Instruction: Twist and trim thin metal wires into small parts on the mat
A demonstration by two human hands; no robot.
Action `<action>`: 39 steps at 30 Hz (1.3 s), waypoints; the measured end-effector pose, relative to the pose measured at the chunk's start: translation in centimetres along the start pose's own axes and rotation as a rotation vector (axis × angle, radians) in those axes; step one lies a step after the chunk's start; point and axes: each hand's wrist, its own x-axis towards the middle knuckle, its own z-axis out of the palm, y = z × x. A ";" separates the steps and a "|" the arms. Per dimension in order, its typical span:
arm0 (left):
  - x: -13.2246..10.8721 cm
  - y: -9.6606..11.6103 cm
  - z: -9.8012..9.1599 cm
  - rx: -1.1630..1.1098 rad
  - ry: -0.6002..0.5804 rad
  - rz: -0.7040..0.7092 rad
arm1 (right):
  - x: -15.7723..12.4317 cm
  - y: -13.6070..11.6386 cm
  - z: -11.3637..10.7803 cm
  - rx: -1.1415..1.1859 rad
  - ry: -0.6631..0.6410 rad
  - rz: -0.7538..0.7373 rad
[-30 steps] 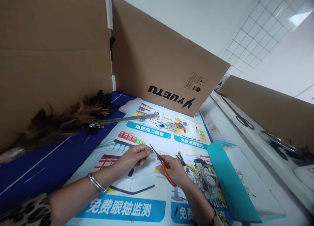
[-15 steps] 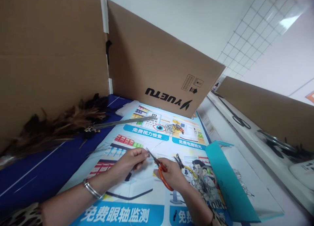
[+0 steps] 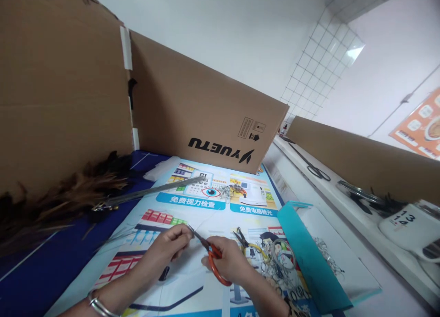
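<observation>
From where I stand, the right hand [image 3: 227, 259] wraps its grip around orange scissors [image 3: 207, 246], aiming the blades at the left hand [image 3: 172, 246], pinched on what looks like a thin strand [image 3: 210, 218], seemingly steadying it. Pliers [image 3: 242, 239] lie within easy reach.

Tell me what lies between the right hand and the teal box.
In the head view, yellow-handled pliers lie beside the right hand, then a tangle of wiry pieces runs toward the teal box.
</observation>
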 end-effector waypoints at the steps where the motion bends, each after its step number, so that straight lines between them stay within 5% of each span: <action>1: 0.0 0.0 0.0 0.013 0.005 0.005 | 0.0 0.0 0.0 -0.004 0.003 -0.001; 20: -0.4 0.6 0.3 0.009 0.021 0.007 | 0.0 -0.2 -0.2 -0.102 -0.008 -0.016; 39: -0.7 0.7 0.4 -0.089 -0.014 -0.008 | -0.1 -0.2 -0.1 0.062 -0.035 0.033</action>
